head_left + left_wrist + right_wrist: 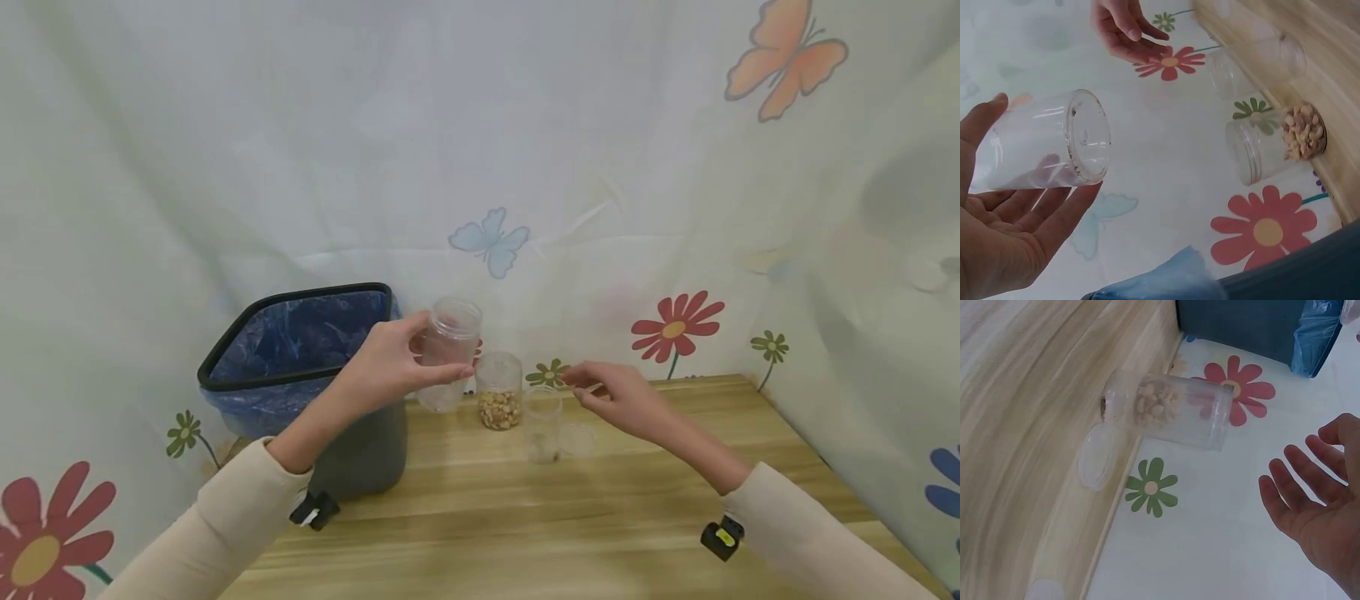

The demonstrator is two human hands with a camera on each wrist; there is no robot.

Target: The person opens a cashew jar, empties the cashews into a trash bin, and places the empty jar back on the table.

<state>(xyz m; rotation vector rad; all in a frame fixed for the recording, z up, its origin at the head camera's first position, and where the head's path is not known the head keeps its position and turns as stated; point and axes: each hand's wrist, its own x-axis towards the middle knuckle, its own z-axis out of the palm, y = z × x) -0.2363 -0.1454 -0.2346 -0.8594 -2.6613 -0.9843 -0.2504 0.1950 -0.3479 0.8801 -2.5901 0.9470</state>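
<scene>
One clear jar (453, 337) is held in the left grip (382, 358), thumb and fingers curled round its sides, with a lined bin (367, 458) just left of it. Right of that grip, a jar of nuts (499, 404) and a third jar (542, 429) stand on the desk (480, 521). Near the right grip (622, 400), its fingers loose and apart, lie that third jar's spot and a round lid (578, 439).

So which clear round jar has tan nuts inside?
The middle clear round jar, between the held jar in the left hand and the rightmost jar; only it shows piled nuts.
</scene>
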